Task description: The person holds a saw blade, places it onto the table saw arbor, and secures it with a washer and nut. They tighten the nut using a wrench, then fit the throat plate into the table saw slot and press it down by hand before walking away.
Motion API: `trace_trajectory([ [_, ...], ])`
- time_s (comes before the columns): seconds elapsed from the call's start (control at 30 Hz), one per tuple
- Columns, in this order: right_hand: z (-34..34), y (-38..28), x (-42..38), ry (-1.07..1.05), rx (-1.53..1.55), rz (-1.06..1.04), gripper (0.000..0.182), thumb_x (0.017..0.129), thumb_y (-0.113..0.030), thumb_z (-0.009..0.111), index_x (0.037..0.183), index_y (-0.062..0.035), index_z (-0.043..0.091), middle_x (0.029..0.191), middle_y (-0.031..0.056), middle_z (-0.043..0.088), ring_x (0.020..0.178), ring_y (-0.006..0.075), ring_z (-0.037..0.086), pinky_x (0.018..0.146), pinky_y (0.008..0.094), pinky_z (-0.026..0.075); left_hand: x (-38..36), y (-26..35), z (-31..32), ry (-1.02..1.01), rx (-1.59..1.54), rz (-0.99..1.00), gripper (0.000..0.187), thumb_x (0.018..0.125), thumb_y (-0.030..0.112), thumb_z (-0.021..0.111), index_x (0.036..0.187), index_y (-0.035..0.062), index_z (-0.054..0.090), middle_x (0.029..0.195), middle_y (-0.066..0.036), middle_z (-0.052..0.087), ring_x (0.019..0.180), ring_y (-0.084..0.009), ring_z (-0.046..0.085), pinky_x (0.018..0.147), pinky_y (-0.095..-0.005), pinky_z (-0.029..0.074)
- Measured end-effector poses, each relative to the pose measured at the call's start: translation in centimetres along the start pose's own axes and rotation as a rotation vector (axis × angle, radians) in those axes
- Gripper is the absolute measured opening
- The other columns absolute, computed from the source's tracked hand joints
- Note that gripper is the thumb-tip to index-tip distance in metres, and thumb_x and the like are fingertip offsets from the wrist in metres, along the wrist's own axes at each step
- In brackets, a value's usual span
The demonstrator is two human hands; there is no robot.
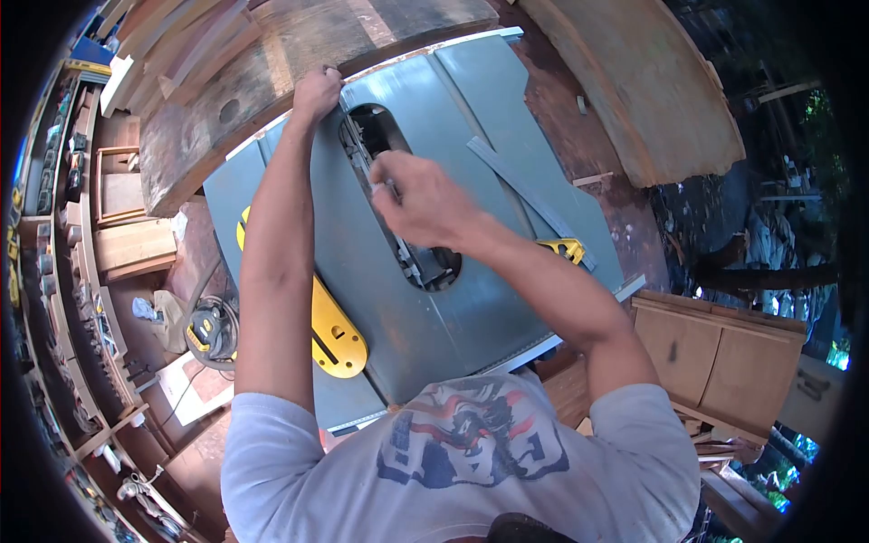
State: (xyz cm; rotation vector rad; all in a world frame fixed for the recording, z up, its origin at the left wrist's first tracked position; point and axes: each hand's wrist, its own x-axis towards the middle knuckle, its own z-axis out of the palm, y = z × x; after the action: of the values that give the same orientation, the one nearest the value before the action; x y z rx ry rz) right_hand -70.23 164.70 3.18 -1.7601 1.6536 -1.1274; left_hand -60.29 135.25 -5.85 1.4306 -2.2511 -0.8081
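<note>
A grey table saw top [489,317] lies before me, with a long rounded opening that shows metal parts of the saw [412,262] inside. My right hand [421,201] is over the middle of this opening, its fingers curled in. A small dark bit shows at the fingers, too little to name. My left hand [319,90] is at the far edge of the saw top, with its fingers curled; what they grip is hidden. A yellow insert plate [339,344] lies on the saw top, partly covered by my left forearm.
A grey metal bar [525,195] lies on the right of the saw top beside a yellow piece [566,249]. A thick wooden slab [262,81] adjoins the far edge. A corded power tool [211,330] stands at left, near shelves [90,271]. A wooden cabinet [711,362] is at right.
</note>
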Motion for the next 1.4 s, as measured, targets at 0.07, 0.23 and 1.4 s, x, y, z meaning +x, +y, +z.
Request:
trace_trajectory([
  [0.07,1.0,0.1,-0.1,0.036,-0.025,-0.133,0.012,0.088,-0.010,0.061,0.095,-0.0015,0.058,0.084,0.0192,0.063,0.074,0.0370,0.065,0.070,0.0454,0.051,-0.1,0.0,0.3,0.028,-0.004,-0.009,0.042,0.092,0.030,0.045,0.113,0.0013,0.068,0.102,-0.019,0.074,0.104,-0.0353,0.069,0.095,-0.0421,0.049],
  [0.23,0.7,0.2,0.5,0.035,-0.016,-0.049,0.012,0.089,-0.012,0.063,0.096,-0.0027,0.059,0.085,0.0175,0.064,0.076,0.0361,0.066,0.069,0.0430,0.052,-0.1,0.0,0.0,0.024,0.007,-0.001,0.044,0.094,0.027,0.043,0.118,-0.0040,0.064,0.099,-0.019,0.075,0.101,-0.0301,0.071,0.091,-0.0378,0.051],
  [1.4,4.7,-2.3,12.0,0.409,0.169,-0.042,0.023,0.091,-0.019,0.058,0.093,0.0007,0.070,0.083,0.0205,0.070,0.078,0.0340,0.069,0.074,0.0399,0.054,0.7,-1.8,2.3,0.024,-0.304,-0.098,0.040,0.081,0.035,0.062,0.107,0.0055,0.070,0.109,-0.021,0.071,0.104,-0.0382,0.067,0.089,-0.0440,0.053],
])
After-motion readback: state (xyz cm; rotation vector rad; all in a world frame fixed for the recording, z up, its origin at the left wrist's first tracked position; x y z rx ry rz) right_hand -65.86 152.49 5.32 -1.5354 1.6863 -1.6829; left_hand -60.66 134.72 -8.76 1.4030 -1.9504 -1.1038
